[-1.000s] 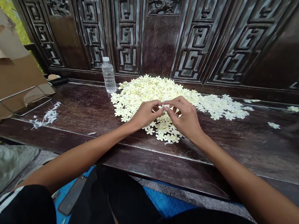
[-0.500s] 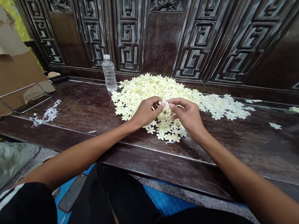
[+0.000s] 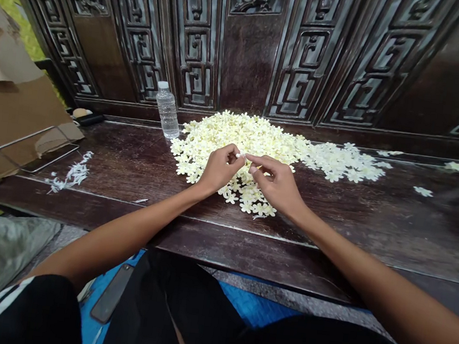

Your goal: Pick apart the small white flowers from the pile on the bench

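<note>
A heap of pale yellow flowers (image 3: pixel 243 132) lies on the dark wooden bench (image 3: pixel 130 165), with whiter flowers (image 3: pixel 339 162) spread to its right. Over the front of the heap, my left hand (image 3: pixel 220 170) pinches a small white flower (image 3: pixel 240 155) between thumb and fingertips. My right hand (image 3: pixel 276 182) is close beside it, its index fingertip at the flower and its thumb a little apart from that finger. Nothing shows between the right thumb and index finger. The flower is too small to make out in detail.
A clear bottle (image 3: pixel 167 111) stands left of the heap. Further left are white scraps (image 3: pixel 73 174), a wire frame (image 3: pixel 37 149) and a cardboard box (image 3: pixel 5 122). A carved wooden panel (image 3: pixel 249 63) rises behind. Below, a phone (image 3: pixel 112 292) lies on a blue surface (image 3: pixel 258 307).
Both hands have shifted slightly left with the small flower. The right index finger has straightened towards it, and the right thumb is lower and further left.
</note>
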`<state>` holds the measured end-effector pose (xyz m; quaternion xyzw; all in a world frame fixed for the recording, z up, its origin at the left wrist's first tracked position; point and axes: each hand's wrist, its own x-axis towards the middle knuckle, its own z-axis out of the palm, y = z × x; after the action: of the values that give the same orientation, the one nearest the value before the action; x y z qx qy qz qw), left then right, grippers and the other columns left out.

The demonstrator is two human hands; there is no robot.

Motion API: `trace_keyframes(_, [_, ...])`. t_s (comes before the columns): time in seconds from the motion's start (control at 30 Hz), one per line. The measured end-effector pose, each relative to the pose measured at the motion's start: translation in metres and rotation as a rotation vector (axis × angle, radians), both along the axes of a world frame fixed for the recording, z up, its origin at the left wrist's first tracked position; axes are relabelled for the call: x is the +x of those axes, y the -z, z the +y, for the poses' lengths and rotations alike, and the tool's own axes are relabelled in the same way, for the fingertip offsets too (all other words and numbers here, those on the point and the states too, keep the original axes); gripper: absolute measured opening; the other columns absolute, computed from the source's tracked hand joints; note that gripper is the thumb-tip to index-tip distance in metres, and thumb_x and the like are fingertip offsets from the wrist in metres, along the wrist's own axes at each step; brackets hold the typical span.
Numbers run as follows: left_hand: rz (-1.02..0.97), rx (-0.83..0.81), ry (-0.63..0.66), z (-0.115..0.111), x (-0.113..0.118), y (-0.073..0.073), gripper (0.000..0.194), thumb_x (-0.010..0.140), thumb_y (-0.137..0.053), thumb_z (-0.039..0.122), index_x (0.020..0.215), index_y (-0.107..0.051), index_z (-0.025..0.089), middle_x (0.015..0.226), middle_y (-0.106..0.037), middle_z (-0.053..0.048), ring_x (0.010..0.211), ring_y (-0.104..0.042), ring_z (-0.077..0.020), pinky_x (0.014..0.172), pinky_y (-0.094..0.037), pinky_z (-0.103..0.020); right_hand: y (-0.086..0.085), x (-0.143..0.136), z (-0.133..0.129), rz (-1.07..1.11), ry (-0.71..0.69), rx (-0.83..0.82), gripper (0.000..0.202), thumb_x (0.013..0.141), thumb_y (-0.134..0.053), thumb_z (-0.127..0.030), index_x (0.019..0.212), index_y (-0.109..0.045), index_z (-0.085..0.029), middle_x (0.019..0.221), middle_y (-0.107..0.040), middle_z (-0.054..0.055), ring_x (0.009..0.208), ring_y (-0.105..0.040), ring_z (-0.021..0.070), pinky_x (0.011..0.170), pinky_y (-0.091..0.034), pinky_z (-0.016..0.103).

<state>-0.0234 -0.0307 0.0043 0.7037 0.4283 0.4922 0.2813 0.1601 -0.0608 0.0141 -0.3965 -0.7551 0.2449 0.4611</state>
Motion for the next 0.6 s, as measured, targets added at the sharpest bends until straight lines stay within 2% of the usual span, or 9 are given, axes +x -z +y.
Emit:
trace_keyframes(0.07, [-0.042,-0.077,0.062,0.002,0.000,0.001,0.026,0.097,-0.064,0.041,0.084,-0.055,0.020,0.068,-0.056,0.002,0.057,-0.052,-0.0104,0.054,-0.037,-0.024,-0.001,0.001,0.001,-0.056,0.038,0.065,0.032,0.099,-0.060,-0.030,0.122,-0.081,-0.022,0.117,-0.078,0.012,0.098,-0.068,0.0258,0.077,-0.056,0.040])
trace_keyframes(0.17, [-0.066,-0.132,0.132,0.004,0.001,0.001,0.033,0.095,-0.068,0.051,0.094,-0.061,0.019,0.072,-0.062,0.000,0.057,-0.060,-0.0120,0.051,-0.043,-0.024,-0.003,0.004,0.004,-0.051,0.099,0.093,0.036,0.098,-0.059,-0.026,0.129,-0.078,-0.021,0.112,-0.078,0.011,0.089,-0.068,0.0231,0.078,-0.056,0.039])
trace_keyframes(0.27, [-0.021,-0.085,0.152,0.004,0.003,0.001,0.034,0.093,-0.070,0.051,0.097,-0.065,0.018,0.072,-0.062,0.000,0.059,-0.057,-0.0112,0.055,-0.044,-0.024,-0.005,0.007,0.006,-0.063,0.108,0.120,0.036,0.099,-0.060,-0.027,0.131,-0.076,-0.022,0.101,-0.077,0.009,0.077,-0.063,0.0200,0.074,-0.055,0.037])
trace_keyframes(0.43, [0.033,-0.026,0.148,0.005,0.004,0.000,0.032,0.094,-0.068,0.047,0.095,-0.072,0.015,0.076,-0.063,-0.002,0.065,-0.053,-0.0114,0.058,-0.040,-0.025,-0.004,0.011,0.009,-0.117,0.089,0.225,0.025,0.100,-0.062,-0.028,0.117,-0.081,-0.026,0.091,-0.068,0.006,0.079,-0.062,0.0205,0.072,-0.054,0.036])
trace_keyframes(0.6, [-0.013,-0.095,0.159,0.005,0.002,0.001,0.034,0.089,-0.074,0.049,0.089,-0.074,0.015,0.073,-0.065,-0.003,0.063,-0.052,-0.0116,0.056,-0.038,-0.025,-0.003,0.011,0.010,-0.078,0.081,0.197,0.022,0.099,-0.065,-0.031,0.112,-0.081,-0.025,0.093,-0.068,0.007,0.083,-0.063,0.0216,0.071,-0.054,0.035])
